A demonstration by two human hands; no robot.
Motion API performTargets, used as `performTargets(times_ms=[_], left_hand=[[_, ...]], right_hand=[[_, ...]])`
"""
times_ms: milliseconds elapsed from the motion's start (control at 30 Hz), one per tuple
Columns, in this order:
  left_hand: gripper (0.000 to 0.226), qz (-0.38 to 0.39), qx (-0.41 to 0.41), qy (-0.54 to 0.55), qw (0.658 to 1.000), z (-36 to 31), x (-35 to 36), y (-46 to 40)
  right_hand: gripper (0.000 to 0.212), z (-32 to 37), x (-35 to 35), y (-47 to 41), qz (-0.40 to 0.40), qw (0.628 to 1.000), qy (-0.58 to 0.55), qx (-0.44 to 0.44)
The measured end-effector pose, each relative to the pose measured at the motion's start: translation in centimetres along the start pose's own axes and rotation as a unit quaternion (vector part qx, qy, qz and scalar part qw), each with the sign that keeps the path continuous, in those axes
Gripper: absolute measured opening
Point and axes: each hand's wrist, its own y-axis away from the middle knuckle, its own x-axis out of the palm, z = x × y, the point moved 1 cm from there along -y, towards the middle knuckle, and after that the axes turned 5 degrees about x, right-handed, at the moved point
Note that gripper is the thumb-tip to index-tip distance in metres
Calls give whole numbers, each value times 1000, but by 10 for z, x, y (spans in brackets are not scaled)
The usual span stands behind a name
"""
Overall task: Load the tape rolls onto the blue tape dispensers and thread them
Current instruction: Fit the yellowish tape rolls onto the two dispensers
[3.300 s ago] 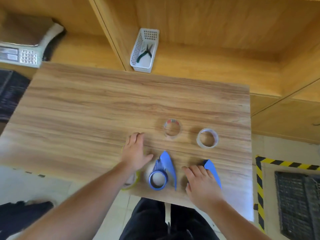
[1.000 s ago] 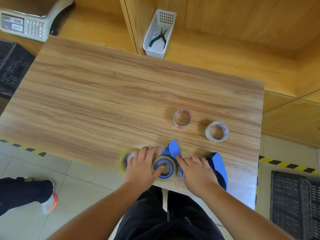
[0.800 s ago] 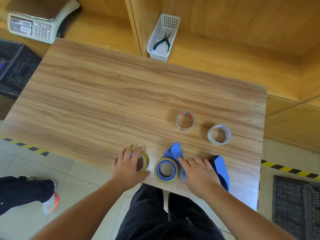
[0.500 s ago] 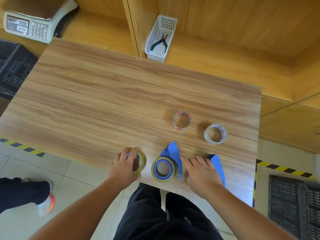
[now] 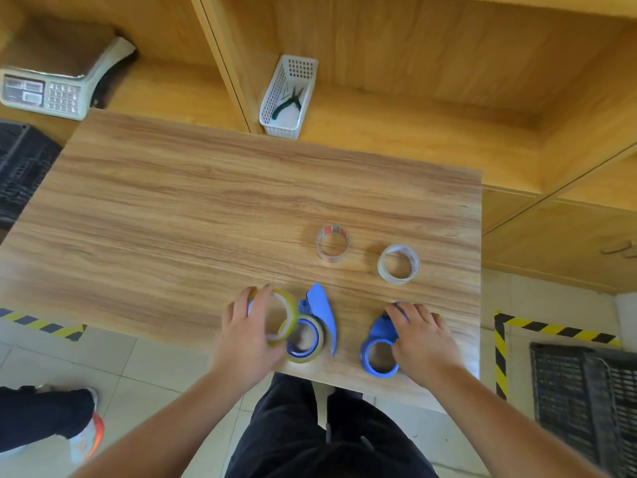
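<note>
Head view: one yellowish roll in my left hand, the empty dispenser under my right.
My left hand (image 5: 248, 334) grips a yellowish tape roll (image 5: 275, 315), tilted up near the bench's (image 5: 172, 215) front edge, overlapping the loaded blue dispenser (image 5: 313, 326). My right hand (image 5: 422, 343) closes on the second blue dispenser (image 5: 379, 350) toward the front right corner. Two clear rolls (image 5: 333, 243) (image 5: 398, 263) lie apart behind.

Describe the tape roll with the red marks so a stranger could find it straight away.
Start at the wooden table and look at its right half, where two clear tape rolls lie flat beyond the hands. The one wanted is the left roll, farther from the table's right edge. Red patches on its inner ring set it apart from the plain whitish roll beside it.
</note>
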Motion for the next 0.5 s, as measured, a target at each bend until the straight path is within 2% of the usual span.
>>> performTargets(times_ms=[133, 267, 500], left_hand=[[101, 19, 70, 4, 997, -56, 21, 5], [104, 56, 119, -8, 991, -93, 55, 11], [104, 106, 158, -46, 981, -125, 105, 21]], right_hand=[[73, -19, 1, 9, 11, 1000, -17, 14], [70, -36, 11, 20, 26, 999, -23, 14], [64, -54, 30, 29, 45, 999, -22, -7]])
